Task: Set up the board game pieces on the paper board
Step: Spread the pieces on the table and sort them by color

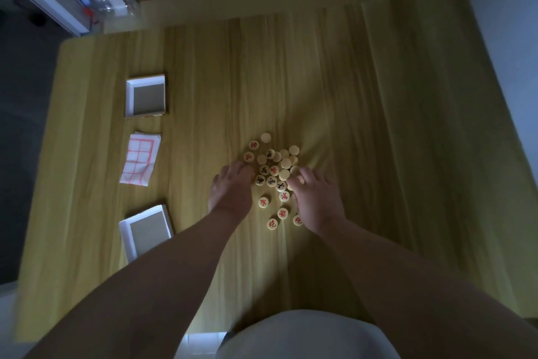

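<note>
Early stage. Game pieces (276,166) lie in a loose heap at desk (378,125) centre, some face down, red and black mixed. None is placed. Paper board (139,159) is folded, well apart at 9 o'clock of the heap; it needs unfolding first.

Left hand (233,189) lies flat at the heap's 8 o'clock edge, fingers together. Right hand (317,198) is at 4 o'clock, fingers (298,179) curled on the pieces; cannot tell if they pinch one.

Open box half (148,98) at 10 o'clock, other half (150,230) at 8 o'clock. The heap occupies the spot where the board would likely go.

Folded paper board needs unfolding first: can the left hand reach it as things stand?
Probably yes: the folded paper board lies left of the left hand, with only bare tabletop between them.
</note>
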A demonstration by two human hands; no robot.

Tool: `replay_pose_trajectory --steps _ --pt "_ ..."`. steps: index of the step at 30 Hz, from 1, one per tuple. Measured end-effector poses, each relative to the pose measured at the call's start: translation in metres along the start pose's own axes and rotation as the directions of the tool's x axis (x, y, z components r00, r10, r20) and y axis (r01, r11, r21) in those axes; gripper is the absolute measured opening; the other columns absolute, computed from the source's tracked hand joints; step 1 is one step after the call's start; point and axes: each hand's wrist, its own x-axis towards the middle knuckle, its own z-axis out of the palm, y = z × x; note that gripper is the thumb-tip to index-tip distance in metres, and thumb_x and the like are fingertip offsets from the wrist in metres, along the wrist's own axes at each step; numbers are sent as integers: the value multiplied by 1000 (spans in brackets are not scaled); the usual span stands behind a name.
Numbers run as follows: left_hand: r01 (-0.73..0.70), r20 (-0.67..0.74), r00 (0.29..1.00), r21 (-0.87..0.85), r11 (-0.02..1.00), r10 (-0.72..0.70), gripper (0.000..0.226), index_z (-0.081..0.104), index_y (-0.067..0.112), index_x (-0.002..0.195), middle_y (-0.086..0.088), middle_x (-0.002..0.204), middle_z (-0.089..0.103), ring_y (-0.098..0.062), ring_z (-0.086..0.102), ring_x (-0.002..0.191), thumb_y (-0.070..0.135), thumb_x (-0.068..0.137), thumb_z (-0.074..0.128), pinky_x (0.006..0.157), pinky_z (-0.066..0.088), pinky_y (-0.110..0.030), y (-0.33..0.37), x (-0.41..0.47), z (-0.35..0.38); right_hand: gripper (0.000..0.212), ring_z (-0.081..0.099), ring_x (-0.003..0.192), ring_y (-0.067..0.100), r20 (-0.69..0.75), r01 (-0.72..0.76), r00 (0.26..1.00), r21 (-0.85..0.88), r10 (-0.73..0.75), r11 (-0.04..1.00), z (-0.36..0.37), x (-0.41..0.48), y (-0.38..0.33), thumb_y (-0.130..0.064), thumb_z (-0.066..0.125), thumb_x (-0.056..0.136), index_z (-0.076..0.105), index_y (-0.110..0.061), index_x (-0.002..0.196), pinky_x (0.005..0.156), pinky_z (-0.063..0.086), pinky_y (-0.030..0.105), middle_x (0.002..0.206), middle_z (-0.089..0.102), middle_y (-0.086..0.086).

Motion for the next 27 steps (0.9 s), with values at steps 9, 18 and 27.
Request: replay_pose_trajectory --steps 9,18,27 --pt "5 -36 999 81 997 -2 13 67 18 93 -3 96 63 -30 55 93 22 91 54 83 43 -42 -13 -4 10 18 58 96 27 -76 -28 997 -10 27 1000 5 -14 3 -26 58 91 69 -13 97 80 49 41 111 60 6" --pt "109 5 994 16 994 -109 20 60 16 109 -7 108 63 -31 56 101 21 91 52 90 40 -43 -6 -3 5 18 57 88 28 -86 -212 974 -5 211 977 -3 -14 5 -27 59 91 66 -12 98 74 47 40 98 58 10" --pt "-425 184 900 179 887 394 68 38 25 146 -5 148 41 -27 37 137 13 83 62 108 34 -42 12 -29 5 43 57 110 28 46 -138 989 -62 141 989 -4 -18 4 -25 58 88 59 -12 129 88 46 41 123 59 6"
